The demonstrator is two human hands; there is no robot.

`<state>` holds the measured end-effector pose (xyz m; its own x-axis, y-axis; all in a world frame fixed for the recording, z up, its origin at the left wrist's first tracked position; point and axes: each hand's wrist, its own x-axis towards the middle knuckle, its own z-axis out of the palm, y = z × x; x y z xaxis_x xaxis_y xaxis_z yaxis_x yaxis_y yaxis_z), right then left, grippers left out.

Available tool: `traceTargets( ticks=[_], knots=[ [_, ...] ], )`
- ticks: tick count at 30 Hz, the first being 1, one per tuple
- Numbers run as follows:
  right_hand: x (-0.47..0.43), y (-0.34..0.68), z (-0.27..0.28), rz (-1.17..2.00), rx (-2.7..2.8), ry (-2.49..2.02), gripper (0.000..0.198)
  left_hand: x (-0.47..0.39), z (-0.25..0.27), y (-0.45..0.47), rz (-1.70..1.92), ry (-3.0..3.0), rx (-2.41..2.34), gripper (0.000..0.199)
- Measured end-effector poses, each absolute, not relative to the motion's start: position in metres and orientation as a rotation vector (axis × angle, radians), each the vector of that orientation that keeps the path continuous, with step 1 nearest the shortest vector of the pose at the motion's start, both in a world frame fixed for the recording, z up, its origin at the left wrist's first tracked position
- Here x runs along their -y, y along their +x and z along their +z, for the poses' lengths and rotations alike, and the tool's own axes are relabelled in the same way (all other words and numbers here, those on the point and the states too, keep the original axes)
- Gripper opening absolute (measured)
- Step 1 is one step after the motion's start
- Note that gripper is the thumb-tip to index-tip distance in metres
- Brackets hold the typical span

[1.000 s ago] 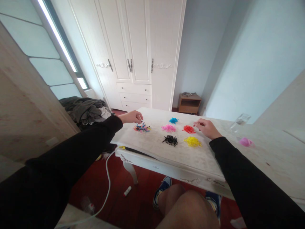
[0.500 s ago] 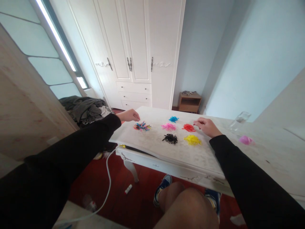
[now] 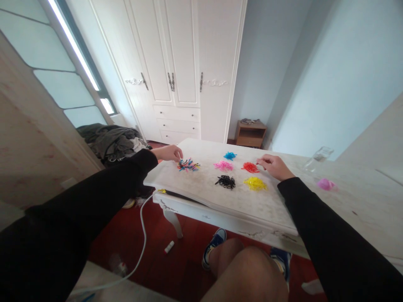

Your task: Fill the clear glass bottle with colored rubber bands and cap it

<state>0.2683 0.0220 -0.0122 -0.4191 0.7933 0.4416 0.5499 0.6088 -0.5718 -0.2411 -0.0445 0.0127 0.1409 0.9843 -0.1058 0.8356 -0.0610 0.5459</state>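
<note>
On the white table [image 3: 195,193] lie loose heaps of small elastic bands. My left hand [image 3: 170,153] is at the edge of the mixed-colour heap [image 3: 189,165], fingertips pinched down at its upper left. Whatever sits between those fingertips is too small to make out. Beside the red heap [image 3: 250,167], on its right, my right hand [image 3: 274,166] rests with thumb and finger pressed together; I cannot make out what they hold. Between the hands are a pink heap [image 3: 223,165], a blue heap [image 3: 230,155] and a black heap [image 3: 226,181]. A yellow heap [image 3: 255,183] lies in front of the red one.
A clear glass bottle [image 3: 317,159] and a pink lump [image 3: 326,184] are on the table's right side. A white cable [image 3: 143,228] hangs at the left front corner. Behind stand a wardrobe [image 3: 214,50] and a small wooden cabinet [image 3: 251,134]; clothes [image 3: 110,142] are piled at left.
My left hand's fingers have dipped to the edge of the mixed heap. My right hand stays beside the red heap, almost unmoved. The camera view has shifted slightly.
</note>
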Motion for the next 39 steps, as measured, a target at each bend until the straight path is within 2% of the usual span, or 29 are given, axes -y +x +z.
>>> traceTargets(
  ticks=[5,15,22,29,35,39],
  knots=[
    [-0.022,0.268,-0.012,0.444,2.142,-1.057,0.044,0.052,0.019,-0.235,0.483,1.845,-1.783,0.031],
    [-0.022,0.268,-0.012,0.453,2.139,-1.067,0.043,0.056,0.021,-0.234,0.581,1.771,-1.776,0.019],
    [-0.021,0.267,-0.011,0.449,2.139,-1.067,0.047,0.054,0.018,-0.239,0.592,1.805,-1.710,0.034],
    [-0.021,0.267,-0.011,0.447,2.134,-1.068,0.050,0.058,0.019,-0.250,0.482,1.880,-1.797,0.034],
    [-0.023,0.267,-0.013,0.452,2.125,-1.053,0.049,0.063,0.011,-0.254,0.405,1.936,-1.721,0.041],
    [-0.023,0.267,-0.013,0.447,2.118,-1.060,0.049,0.066,0.001,-0.255,0.456,1.961,-1.691,0.035]
  ],
)
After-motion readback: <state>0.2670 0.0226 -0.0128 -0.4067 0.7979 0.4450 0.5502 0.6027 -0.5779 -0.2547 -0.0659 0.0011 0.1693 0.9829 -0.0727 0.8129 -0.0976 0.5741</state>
